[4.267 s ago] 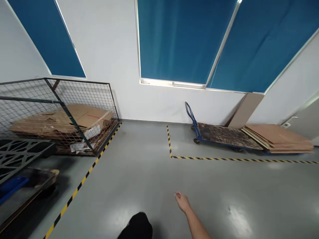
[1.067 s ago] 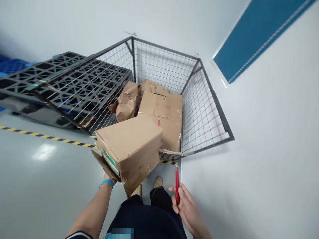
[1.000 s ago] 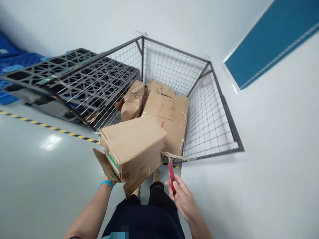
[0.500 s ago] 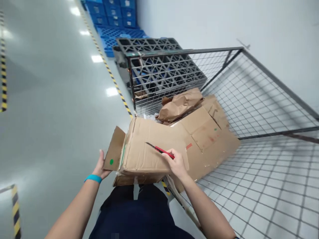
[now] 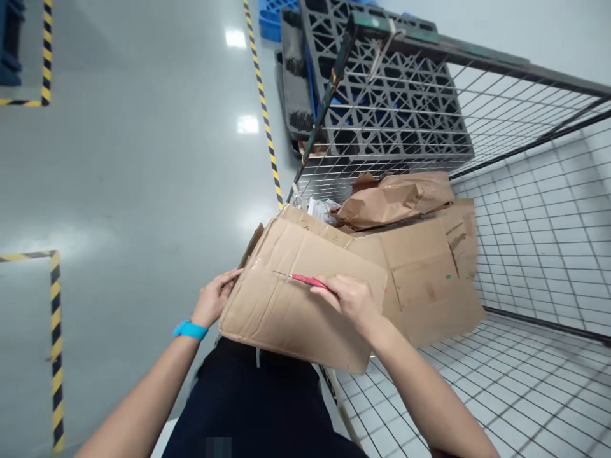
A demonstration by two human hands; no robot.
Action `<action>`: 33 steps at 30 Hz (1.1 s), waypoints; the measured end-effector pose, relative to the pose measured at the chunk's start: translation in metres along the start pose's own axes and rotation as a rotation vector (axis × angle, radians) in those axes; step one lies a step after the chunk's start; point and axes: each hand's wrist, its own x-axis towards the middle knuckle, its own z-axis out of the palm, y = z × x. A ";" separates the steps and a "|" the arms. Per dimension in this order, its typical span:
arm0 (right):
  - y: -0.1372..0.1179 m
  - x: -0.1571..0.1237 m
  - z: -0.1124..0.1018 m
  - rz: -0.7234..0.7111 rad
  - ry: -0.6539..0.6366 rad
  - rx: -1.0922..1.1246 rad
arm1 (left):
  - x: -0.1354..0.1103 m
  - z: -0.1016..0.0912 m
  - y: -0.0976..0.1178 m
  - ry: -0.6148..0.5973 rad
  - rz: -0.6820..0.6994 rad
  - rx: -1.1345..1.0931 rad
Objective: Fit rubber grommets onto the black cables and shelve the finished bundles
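A worn brown cardboard box (image 5: 286, 305) lies flattened in front of my body, over the rim of a wire cage (image 5: 525, 210). My left hand (image 5: 217, 298), with a blue wristband, grips the box's left edge. My right hand (image 5: 348, 298) rests on top of the box, closed on a red-handled utility knife (image 5: 303, 280) whose blade points left along the cardboard.
Inside the cage lie flattened cardboard sheets (image 5: 429, 273) and crumpled brown paper (image 5: 396, 197). Black plastic pallets (image 5: 382, 95) lean behind the cage, blue crates beyond. Yellow-black tape lines (image 5: 265, 108) mark the grey floor on the left.
The view has swung left and down over the cage. The box now looks flatter and lies closer to me; my right hand keeps the knife on its top face.
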 end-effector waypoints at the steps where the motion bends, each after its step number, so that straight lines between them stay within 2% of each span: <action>1: -0.001 0.000 0.004 -0.005 -0.001 0.001 | 0.002 0.003 0.001 0.003 0.000 0.001; 4: 0.001 -0.003 0.016 -0.001 0.028 0.041 | 0.007 0.014 0.014 -0.025 0.026 -0.008; 7: 0.009 -0.008 0.023 0.027 0.092 0.114 | 0.011 0.021 0.038 -0.086 0.059 -0.035; 12: 0.020 -0.014 0.014 0.130 0.118 0.132 | 0.002 0.021 0.076 -0.249 0.155 0.021; 14: 0.023 -0.013 0.008 0.120 0.108 0.103 | -0.003 0.021 0.085 -0.265 0.155 0.061; 19: 0.027 -0.005 -0.001 0.040 0.045 -0.026 | -0.005 0.027 0.087 -0.217 0.130 0.146; 24: 0.020 0.002 -0.013 -0.057 0.049 -0.182 | -0.007 0.032 0.084 -0.176 0.168 0.107; 28: 0.013 0.006 -0.024 -0.160 0.082 -0.292 | -0.008 0.032 0.095 -0.186 0.112 0.140; 33: 0.011 0.008 -0.031 -0.208 0.052 -0.344 | -0.006 0.026 0.106 -0.206 0.060 0.155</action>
